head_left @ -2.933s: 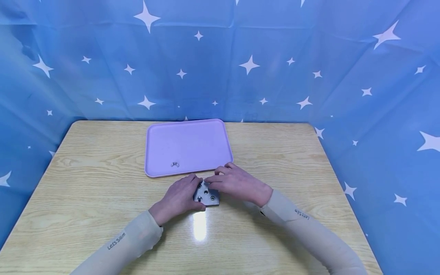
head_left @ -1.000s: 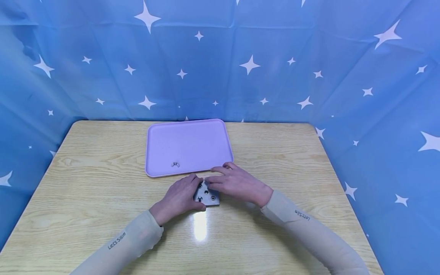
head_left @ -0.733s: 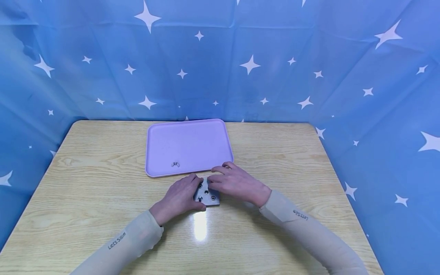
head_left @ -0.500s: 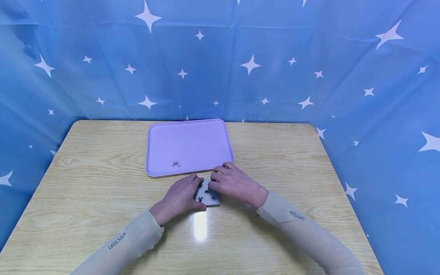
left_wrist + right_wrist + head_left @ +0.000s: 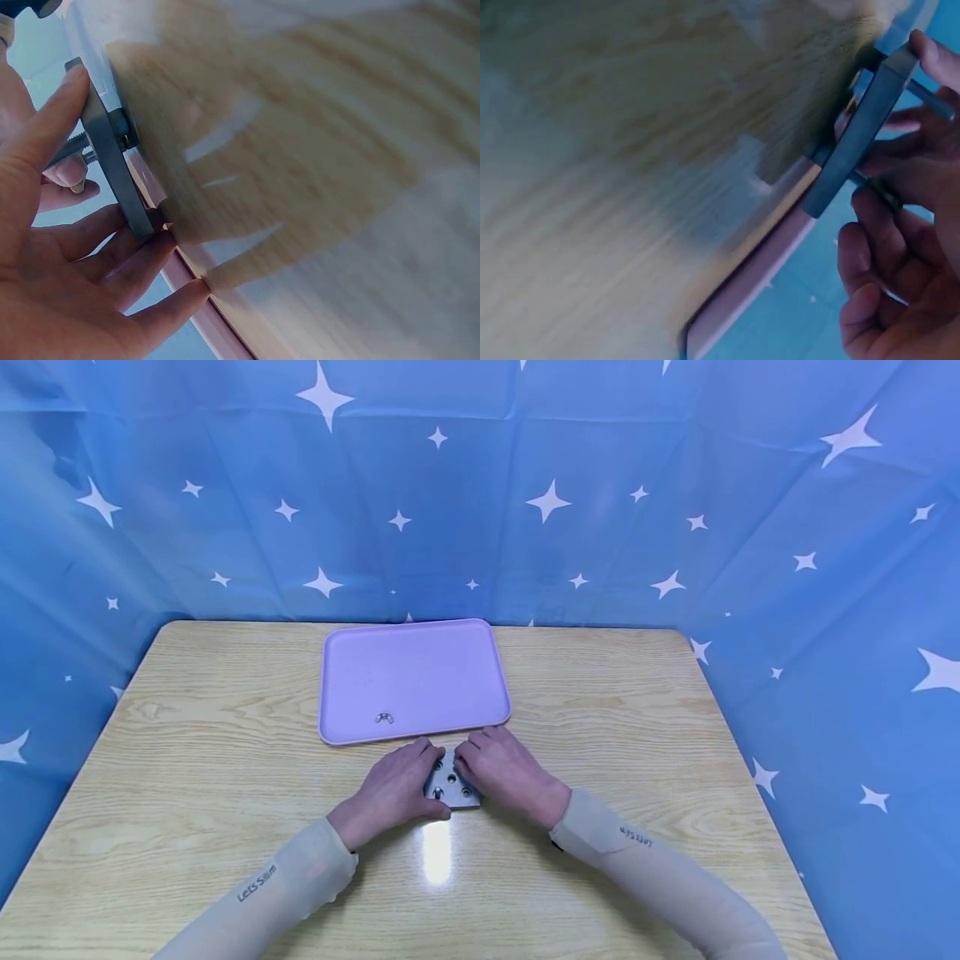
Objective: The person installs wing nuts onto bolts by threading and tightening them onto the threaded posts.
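A grey metal plate (image 5: 459, 800) with several holes lies flat near the middle of the table, bolt heads beneath it. My left hand (image 5: 393, 785) grips its left side, thumb at the near edge and fingers at the far one. A threaded bolt (image 5: 934, 100) stands up from the plate at its near left. Over the far right corner is my right hand (image 5: 504, 771), fingers curled, pinching a small metal nut (image 5: 889, 195) on a second bolt (image 5: 859, 178). Fingers mostly hide that nut. In the left wrist view the plate (image 5: 112, 150) is edge-on.
Just beyond the plate lies a purple tray (image 5: 420, 623), with a wing nut (image 5: 384, 718) near its front edge. The wooden table (image 5: 225, 727) ends at a blue star-patterned curtain (image 5: 480, 543).
My right hand has turned and its fingers, extended before, are now curled in at the plate's far right corner; its wrist has shifted left. My left hand and the plate stay put.
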{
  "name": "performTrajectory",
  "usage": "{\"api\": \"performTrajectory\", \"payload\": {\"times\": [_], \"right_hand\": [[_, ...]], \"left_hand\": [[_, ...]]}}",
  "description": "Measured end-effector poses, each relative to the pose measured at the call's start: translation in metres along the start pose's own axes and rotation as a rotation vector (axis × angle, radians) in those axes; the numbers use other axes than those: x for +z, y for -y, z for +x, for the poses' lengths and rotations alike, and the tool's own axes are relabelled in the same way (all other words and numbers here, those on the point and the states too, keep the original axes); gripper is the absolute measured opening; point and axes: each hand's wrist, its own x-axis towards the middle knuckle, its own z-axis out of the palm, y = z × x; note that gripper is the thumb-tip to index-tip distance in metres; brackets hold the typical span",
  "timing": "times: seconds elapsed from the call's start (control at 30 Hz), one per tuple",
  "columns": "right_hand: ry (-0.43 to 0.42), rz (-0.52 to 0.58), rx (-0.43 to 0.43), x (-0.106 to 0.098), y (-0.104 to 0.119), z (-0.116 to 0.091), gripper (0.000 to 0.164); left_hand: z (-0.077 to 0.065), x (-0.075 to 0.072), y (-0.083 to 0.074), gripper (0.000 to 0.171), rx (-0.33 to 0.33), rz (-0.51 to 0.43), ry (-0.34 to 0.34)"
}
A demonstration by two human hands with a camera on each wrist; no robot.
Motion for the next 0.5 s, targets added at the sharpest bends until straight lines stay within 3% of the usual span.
{"api": "performTrajectory", "payload": {"times": [0.1, 0.17, 0.37, 0.5], "right_hand": [[0.049, 0.046, 0.02, -0.009, -0.006, 0.0, 0.037], [0.09, 0.063, -0.013, -0.018, -0.012, 0.0, 0.043], [0.232, -0.044, -0.268, -0.032, -0.026, -0.001, 0.037], [0.233, -0.137, -0.358, -0.03, -0.027, -0.003, 0.037]], "left_hand": [[0.001, 0.0, 0.0, 0.084, 0.002, 0.005, 0.004], [0.001, 0.001, 0.0, 0.083, 0.003, 0.008, 0.005], [0.001, 0.0, -0.001, 0.082, -0.011, 0.007, 0.01], [0.001, 0.0, -0.001, 0.082, -0.01, -0.005, 0.007]]}}
